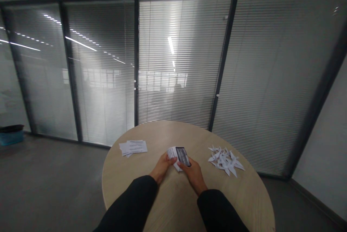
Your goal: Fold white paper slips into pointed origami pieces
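Paper folding at the round table, both hands on one sheet

Hands meet over the middle of a round wooden table [151, 206], and between them sits a small printed paper [179, 155], partly folded, with a dark photo-like patch on its upper face. Going left to right from that grip:

Well off to the left of the grip, and a bit farther from the person, lies a small stack of printed sheets [133, 147], flat on the tabletop and a little fanned out. Nothing touches it.

Then the left hand [162, 167], coming out of a black sleeve [130, 206]. Its fingers are closed on the left edge of the printed paper, thumb on top as far as I can tell, pinching it.

The paper itself is held just above the table or resting on it; can't tell which from this angle. It's tilted, with the dark patch toward the right.

Right hand [194, 176] is next, also in a black sleeve, fingers closed on the paper's right side near the dark patch, so both hands are gripping the same piece.

Further right of the grip, near but clearly apart, there's a pile of folded white paper cranes [225, 159], pointy wings sticking out everywhere.

Behind the table: glass partition with closed blinds [179, 62].
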Available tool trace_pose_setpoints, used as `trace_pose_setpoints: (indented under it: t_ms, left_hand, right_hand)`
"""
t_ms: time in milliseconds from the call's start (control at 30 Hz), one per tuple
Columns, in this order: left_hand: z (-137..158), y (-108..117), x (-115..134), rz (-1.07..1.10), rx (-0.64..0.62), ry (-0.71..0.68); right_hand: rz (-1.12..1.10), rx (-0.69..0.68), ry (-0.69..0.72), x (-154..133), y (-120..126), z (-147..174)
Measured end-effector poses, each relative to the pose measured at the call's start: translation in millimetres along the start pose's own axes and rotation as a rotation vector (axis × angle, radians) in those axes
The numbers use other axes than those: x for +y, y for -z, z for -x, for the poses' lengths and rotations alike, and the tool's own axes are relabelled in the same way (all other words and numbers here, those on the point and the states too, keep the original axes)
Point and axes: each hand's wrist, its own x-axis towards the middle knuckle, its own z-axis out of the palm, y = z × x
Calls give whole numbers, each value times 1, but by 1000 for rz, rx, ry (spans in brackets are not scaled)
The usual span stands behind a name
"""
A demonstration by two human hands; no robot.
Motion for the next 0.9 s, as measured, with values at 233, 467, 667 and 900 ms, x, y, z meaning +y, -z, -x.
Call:
trace_pose_setpoints:
  t_ms: [233, 467, 667, 900]
  left_hand:
    - [0, 1, 4, -46, 73, -24]
    - [-1, 1, 4, -88, 145, 8]
    - [-2, 1, 3, -100, 145, 12]
    - [-2, 2, 5, -26, 165, 48]
  right_hand:
    - [-30, -40, -62, 3, -3, -1]
    - [-48, -92, -76, 6, -3, -1]
    - [-33, -85, -97, 8, -2, 0]
    - [-22, -70, -94, 13, -1, -3]
